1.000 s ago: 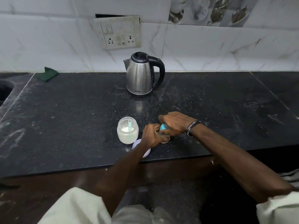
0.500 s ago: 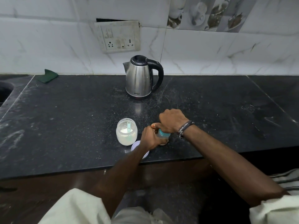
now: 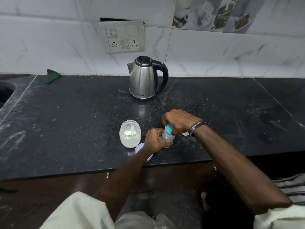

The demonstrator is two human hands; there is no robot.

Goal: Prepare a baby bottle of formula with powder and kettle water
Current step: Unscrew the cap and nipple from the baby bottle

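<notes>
Near the counter point(image 3: 66, 129) edge, the left hand point(image 3: 154, 140) wraps the bottle point(image 3: 168, 137) while the right hand point(image 3: 179, 121) curls around its teal cap point(image 3: 169, 129). An open powder jar point(image 3: 130, 133) stands just left; the kettle point(image 3: 145, 78) sits behind.

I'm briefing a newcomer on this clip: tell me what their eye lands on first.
First, the two hands at the counter's front edge: the left hand holds the baby bottle while the right hand grips its teal cap. Just left stands the open powder jar with a scoop inside. Behind, by the wall, the steel kettle shines.
</notes>
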